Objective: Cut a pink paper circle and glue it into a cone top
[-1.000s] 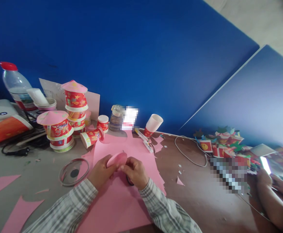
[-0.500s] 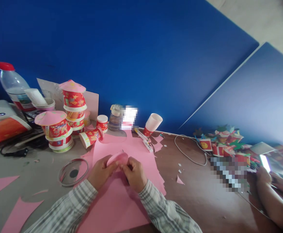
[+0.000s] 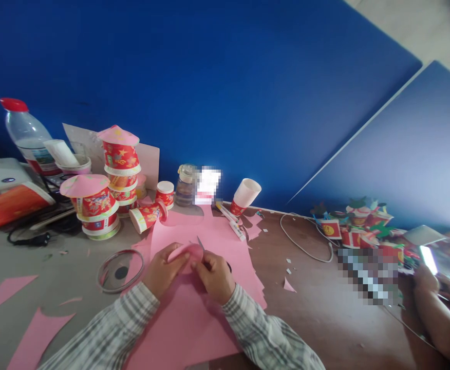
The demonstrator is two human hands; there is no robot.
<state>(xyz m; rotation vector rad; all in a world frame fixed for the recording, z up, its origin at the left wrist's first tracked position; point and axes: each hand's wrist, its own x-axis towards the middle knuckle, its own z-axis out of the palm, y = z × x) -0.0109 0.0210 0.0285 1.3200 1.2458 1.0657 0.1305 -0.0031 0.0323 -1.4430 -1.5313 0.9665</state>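
Observation:
My left hand (image 3: pixel 162 272) is closed on the edge of a round, slightly bent piece of pink paper (image 3: pixel 188 253). Opposite it, my right hand (image 3: pixel 215 276) grips a pair of scissors (image 3: pixel 200 242); a thin metal blade points up beyond the fingers and a bit of dark handle shows beside the hand. The right thumb and fingertips are close against the paper's lower right edge, and I cannot tell whether they touch it. Both hands are above large pink paper sheets (image 3: pixel 194 329) spread on the table.
To the left stand stacked red paper cups with pink cone tops (image 3: pixel 120 154), a bottle (image 3: pixel 28 133) and a cable ring (image 3: pixel 100 272). A glass jar (image 3: pixel 185 187), a glue tube (image 3: pixel 237 231) and white cups (image 3: pixel 247 192) are behind. At right, another person's hand (image 3: pixel 425 280) holds a lit phone.
More of the scissors shows: the blade now stands out above my right hand and its dark handle appears beside it. The paper has turned slightly. The whole view has shifted a little.

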